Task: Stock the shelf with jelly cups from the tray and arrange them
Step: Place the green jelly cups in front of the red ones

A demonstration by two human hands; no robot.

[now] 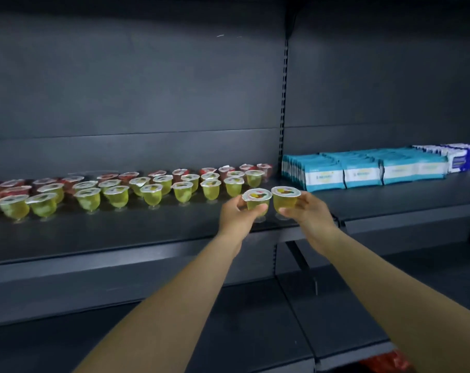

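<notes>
Rows of jelly cups stand on the dark shelf: yellow-green cups in the two front rows, red cups behind them along the back. My left hand grips one yellow-green jelly cup at the right end of the front row. My right hand grips a second yellow-green cup right beside it. Both cups are upright, sealed with foil lids, and sit at or just above the shelf surface near its right end. The tray is not in view.
Teal-and-white packets fill the neighbouring shelf section to the right, with blue-and-white packs further right. A slotted upright post divides the two sections. Lower shelves lie beneath my arms; something red shows at the bottom right.
</notes>
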